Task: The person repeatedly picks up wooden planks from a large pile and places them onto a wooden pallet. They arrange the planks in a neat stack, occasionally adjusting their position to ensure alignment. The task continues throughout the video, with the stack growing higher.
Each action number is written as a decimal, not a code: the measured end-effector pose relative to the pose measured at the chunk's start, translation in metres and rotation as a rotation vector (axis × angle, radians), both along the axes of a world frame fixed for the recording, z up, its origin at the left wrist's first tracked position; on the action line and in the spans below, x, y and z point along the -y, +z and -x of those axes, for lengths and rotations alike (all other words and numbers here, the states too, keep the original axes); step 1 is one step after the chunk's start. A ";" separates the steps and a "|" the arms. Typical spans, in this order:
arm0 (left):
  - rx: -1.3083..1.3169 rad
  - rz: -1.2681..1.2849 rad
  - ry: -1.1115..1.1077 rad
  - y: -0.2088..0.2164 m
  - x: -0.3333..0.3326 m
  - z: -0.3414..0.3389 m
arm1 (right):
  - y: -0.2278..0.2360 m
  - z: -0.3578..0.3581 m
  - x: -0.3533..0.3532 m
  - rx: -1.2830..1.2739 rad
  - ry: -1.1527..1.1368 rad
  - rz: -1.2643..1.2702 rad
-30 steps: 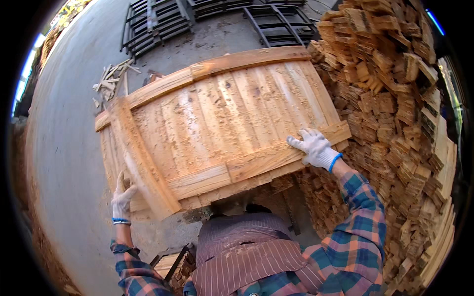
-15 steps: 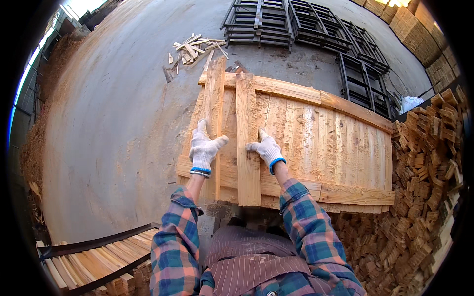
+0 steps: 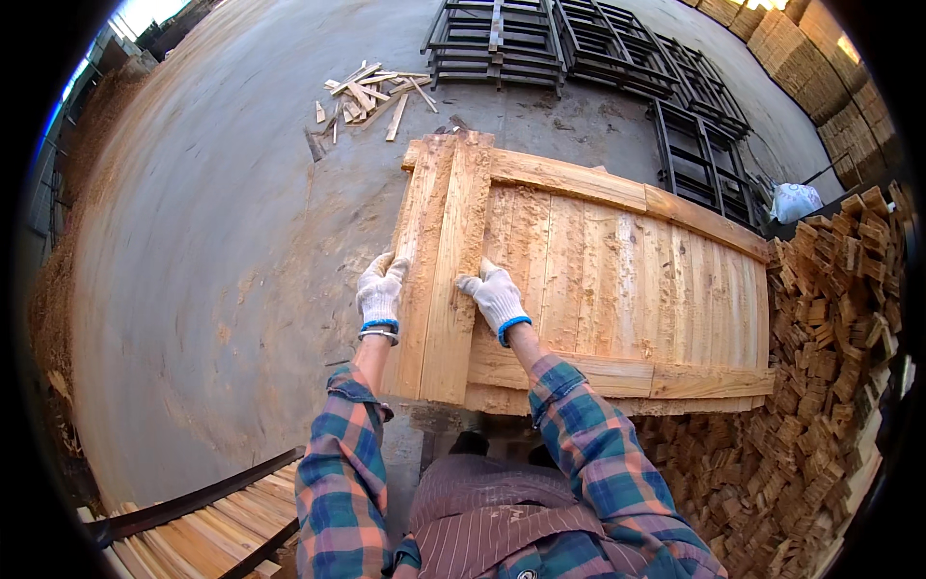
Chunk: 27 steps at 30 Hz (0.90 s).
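Two rough wooden boards lie edge to edge across the left end of a low deck of planks (image 3: 617, 280). My left hand (image 3: 382, 289), in a white knitted glove with a blue cuff, grips the outer edge of the left board (image 3: 421, 241). On the other side, my right hand (image 3: 498, 297), gloved the same way, holds the outer edge of the right board (image 3: 460, 232), its thumb on top. Some fingertips of both hands are hidden against the edges. Sawdust and chips cling to the boards and deck.
Stacked small wood pieces (image 3: 820, 328) crowd the deck's right side. Black metal frames (image 3: 497, 48) stand beyond it, near a white sack (image 3: 796, 202). Scrap sticks (image 3: 362, 95) lie on the concrete floor (image 3: 222, 241). A dark-edged rack of slats (image 3: 217, 516) sits at lower left.
The gap between the two boards has closed; the right board has shifted left against the other one. My hands have come to the boards' outer edges.
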<state>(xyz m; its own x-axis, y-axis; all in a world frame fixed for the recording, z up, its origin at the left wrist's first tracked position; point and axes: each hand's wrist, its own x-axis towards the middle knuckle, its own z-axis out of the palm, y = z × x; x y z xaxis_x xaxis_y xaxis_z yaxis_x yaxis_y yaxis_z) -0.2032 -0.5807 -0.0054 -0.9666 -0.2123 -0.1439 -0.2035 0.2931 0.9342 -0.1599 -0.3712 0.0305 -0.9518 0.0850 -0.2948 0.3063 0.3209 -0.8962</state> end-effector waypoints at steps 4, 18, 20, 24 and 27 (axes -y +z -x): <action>-0.027 -0.047 0.059 -0.014 0.013 0.000 | -0.028 0.009 0.018 0.030 -0.010 -0.070; 0.155 0.435 -0.033 0.019 -0.017 0.009 | 0.018 0.020 0.021 0.371 0.199 -0.503; 0.097 0.351 -0.052 -0.022 0.029 0.028 | 0.004 0.023 0.036 0.291 0.164 -0.393; 0.055 0.057 -0.106 -0.027 0.030 0.033 | -0.013 0.033 0.064 0.206 0.194 -0.457; -0.058 0.344 -0.180 0.018 -0.012 0.020 | -0.013 0.028 0.054 0.186 0.213 -0.500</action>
